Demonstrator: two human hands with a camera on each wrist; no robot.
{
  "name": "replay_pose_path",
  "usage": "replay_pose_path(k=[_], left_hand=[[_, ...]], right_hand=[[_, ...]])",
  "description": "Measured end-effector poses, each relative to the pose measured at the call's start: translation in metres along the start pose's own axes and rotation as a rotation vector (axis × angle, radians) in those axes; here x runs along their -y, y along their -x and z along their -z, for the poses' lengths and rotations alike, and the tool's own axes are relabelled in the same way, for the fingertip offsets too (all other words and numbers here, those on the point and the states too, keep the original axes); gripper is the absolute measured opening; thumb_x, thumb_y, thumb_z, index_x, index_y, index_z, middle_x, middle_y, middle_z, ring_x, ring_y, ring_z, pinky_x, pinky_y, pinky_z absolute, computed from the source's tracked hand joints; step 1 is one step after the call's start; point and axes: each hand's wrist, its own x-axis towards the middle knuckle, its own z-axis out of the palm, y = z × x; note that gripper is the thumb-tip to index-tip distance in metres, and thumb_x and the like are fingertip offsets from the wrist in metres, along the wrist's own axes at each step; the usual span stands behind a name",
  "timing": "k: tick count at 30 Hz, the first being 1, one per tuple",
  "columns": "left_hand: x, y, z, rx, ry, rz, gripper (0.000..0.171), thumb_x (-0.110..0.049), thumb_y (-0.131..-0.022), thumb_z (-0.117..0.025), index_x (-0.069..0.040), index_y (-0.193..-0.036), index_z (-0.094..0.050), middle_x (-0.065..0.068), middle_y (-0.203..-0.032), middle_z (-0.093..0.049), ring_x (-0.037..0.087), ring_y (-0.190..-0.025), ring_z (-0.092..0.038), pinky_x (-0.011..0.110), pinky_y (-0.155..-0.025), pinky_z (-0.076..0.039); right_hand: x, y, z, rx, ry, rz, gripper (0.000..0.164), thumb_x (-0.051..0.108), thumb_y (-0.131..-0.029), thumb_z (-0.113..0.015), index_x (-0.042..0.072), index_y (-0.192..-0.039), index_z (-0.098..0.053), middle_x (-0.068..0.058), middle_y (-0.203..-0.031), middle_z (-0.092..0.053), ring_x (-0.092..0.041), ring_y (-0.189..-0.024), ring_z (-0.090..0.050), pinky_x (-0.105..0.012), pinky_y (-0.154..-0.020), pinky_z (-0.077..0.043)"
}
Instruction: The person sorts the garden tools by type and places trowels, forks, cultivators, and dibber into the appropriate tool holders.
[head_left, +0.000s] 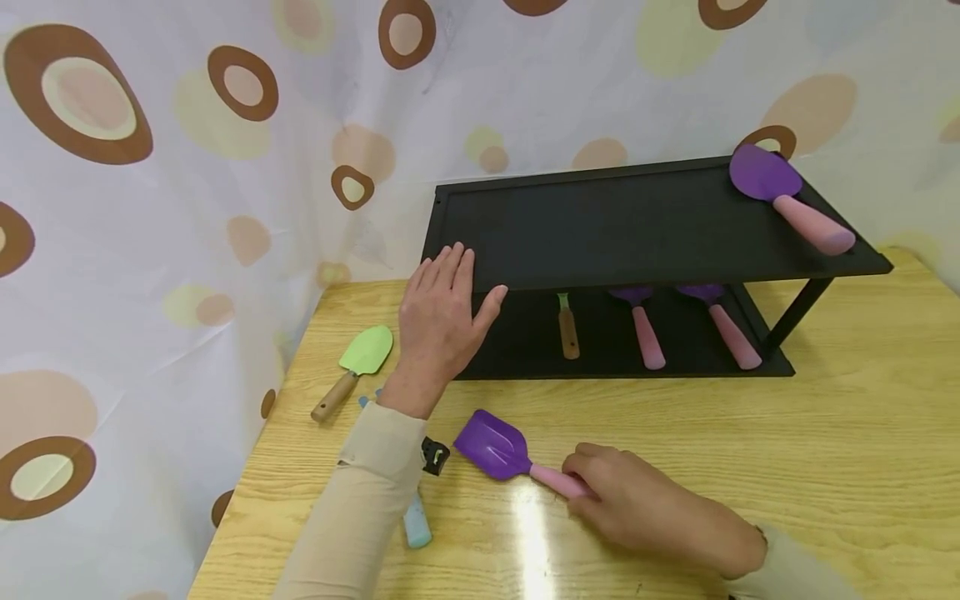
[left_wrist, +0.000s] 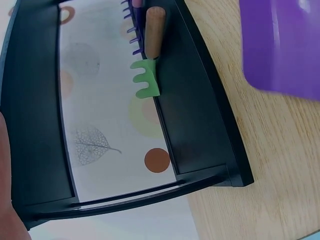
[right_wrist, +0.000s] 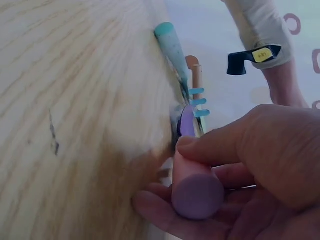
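My right hand [head_left: 637, 504] grips the pink handle of a purple hand shovel [head_left: 495, 446], low over the wooden table in front of the shelf. In the right wrist view, thumb and fingers wrap around the handle [right_wrist: 198, 195]. My left hand [head_left: 441, 325] lies with straight fingers on the left front part of the black two-tier shelf [head_left: 600, 225]. Another purple trowel [head_left: 765, 173] with a pink handle rests at the top tier's right end. On the lower tier are a small green rake [left_wrist: 148, 80] with a wooden handle and two pink-handled purple tools, partly hidden by the top tier.
A green trowel [head_left: 367, 350] with a wooden handle lies on the table to the left. Beneath my left forearm is a light-blue rake [head_left: 417, 521], mostly covered by the sleeve. A patterned curtain [head_left: 187, 208] hangs behind the table and along its left side.
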Motion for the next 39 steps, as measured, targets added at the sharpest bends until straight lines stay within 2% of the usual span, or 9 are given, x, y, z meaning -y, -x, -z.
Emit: replay_pose_path(k=[5, 10, 18, 25, 29, 35, 39], left_hand=[[0.002, 0.000, 0.000, 0.015, -0.011, 0.020, 0.070, -0.058, -0.100, -0.038, -0.007, -0.147, -0.047, 0.011, -0.151, -0.050, 0.024, -0.143, -0.044, 0.039, -0.123, -0.029], [0.003, 0.000, 0.000, 0.015, -0.013, 0.015, 0.071, -0.059, -0.100, -0.037, -0.007, -0.147, -0.047, 0.010, -0.151, -0.050, 0.024, -0.143, -0.044, 0.039, -0.122, -0.029], [0.002, 0.000, -0.001, -0.007, -0.008, -0.005, 0.070, -0.058, -0.100, -0.039, -0.006, -0.146, -0.048, 0.011, -0.150, -0.051, 0.024, -0.142, -0.045, 0.039, -0.122, -0.030], [0.001, 0.001, -0.001, -0.030, -0.002, -0.008, 0.069, -0.057, -0.100, -0.040, -0.006, -0.145, -0.050, 0.011, -0.148, -0.052, 0.024, -0.141, -0.047, 0.039, -0.121, -0.031], [0.001, 0.001, 0.000, -0.041, -0.004, -0.017, 0.068, -0.057, -0.100, -0.041, -0.006, -0.144, -0.051, 0.011, -0.148, -0.053, 0.024, -0.140, -0.048, 0.039, -0.121, -0.032], [0.000, -0.001, 0.000, -0.025, 0.002, -0.025, 0.067, -0.056, -0.101, -0.041, -0.006, -0.145, -0.050, 0.011, -0.149, -0.052, 0.024, -0.141, -0.047, 0.040, -0.121, -0.032], [0.000, -0.001, -0.001, -0.012, 0.001, -0.016, 0.068, -0.057, -0.101, -0.040, -0.006, -0.146, -0.049, 0.011, -0.149, -0.051, 0.024, -0.142, -0.046, 0.039, -0.121, -0.031]], right_hand=[[-0.008, 0.006, 0.013, 0.026, 0.003, -0.082, 0.018, 0.016, -0.092, -0.068, 0.009, -0.109, -0.067, 0.008, -0.091, -0.057, -0.009, -0.077, -0.050, -0.027, -0.069, -0.048], [-0.019, 0.015, 0.022, -0.008, 0.042, -0.131, 0.021, 0.017, -0.092, -0.069, 0.010, -0.112, -0.068, 0.007, -0.098, -0.062, -0.008, -0.082, -0.054, -0.031, -0.075, -0.053], [-0.039, 0.033, 0.036, -0.146, 0.150, -0.066, 0.020, 0.016, -0.090, -0.071, 0.010, -0.109, -0.069, 0.009, -0.090, -0.058, -0.003, -0.074, -0.049, -0.026, -0.066, -0.050], [-0.054, 0.051, 0.057, -0.238, 0.269, -0.101, 0.022, 0.012, -0.087, -0.074, 0.011, -0.108, -0.070, 0.009, -0.089, -0.057, -0.004, -0.073, -0.049, -0.025, -0.063, -0.049], [-0.061, 0.061, 0.068, -0.306, 0.319, -0.087, 0.023, 0.009, -0.086, -0.074, 0.010, -0.109, -0.070, 0.007, -0.091, -0.059, -0.004, -0.070, -0.048, -0.024, -0.059, -0.046], [-0.068, 0.073, 0.084, -0.442, 0.380, -0.035, 0.029, 0.000, -0.081, -0.075, 0.008, -0.109, -0.070, 0.005, -0.090, -0.058, -0.003, -0.068, -0.046, -0.022, -0.055, -0.041], [-0.071, 0.080, 0.095, -0.515, 0.406, -0.019, 0.029, -0.003, -0.082, -0.073, 0.007, -0.109, -0.070, 0.004, -0.090, -0.056, 0.000, -0.065, -0.041, -0.021, -0.052, -0.036]])
